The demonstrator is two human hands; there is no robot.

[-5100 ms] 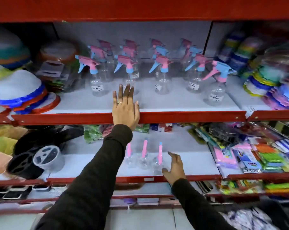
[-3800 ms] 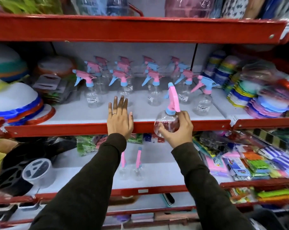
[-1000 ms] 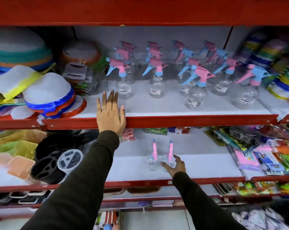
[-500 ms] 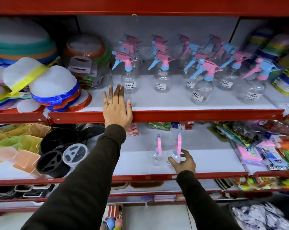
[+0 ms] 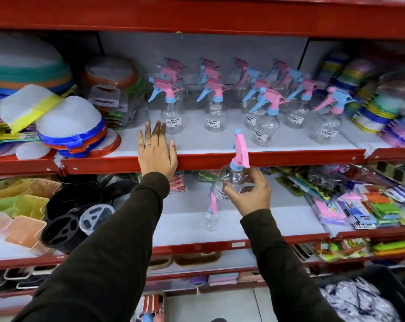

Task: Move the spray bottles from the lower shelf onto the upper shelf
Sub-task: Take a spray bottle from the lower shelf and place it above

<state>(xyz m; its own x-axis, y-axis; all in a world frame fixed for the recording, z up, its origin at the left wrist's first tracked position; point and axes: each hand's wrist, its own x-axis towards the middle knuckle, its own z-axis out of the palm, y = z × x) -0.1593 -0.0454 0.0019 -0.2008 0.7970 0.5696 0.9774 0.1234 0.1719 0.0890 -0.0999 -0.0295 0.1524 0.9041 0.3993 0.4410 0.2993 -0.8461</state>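
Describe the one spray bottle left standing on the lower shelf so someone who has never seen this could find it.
Start at the red shelving and find the lower shelf with the bare white board. The last spray bottle stands alone near its middle, just below the right hand. It is clear with a pink trigger head, and unlike the bottle in that hand or the rows above, nothing touches it.

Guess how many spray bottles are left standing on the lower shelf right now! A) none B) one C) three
B: only one spray bottle stands on the lower shelf; the right hand holds another bottle lifted toward the upper shelf.
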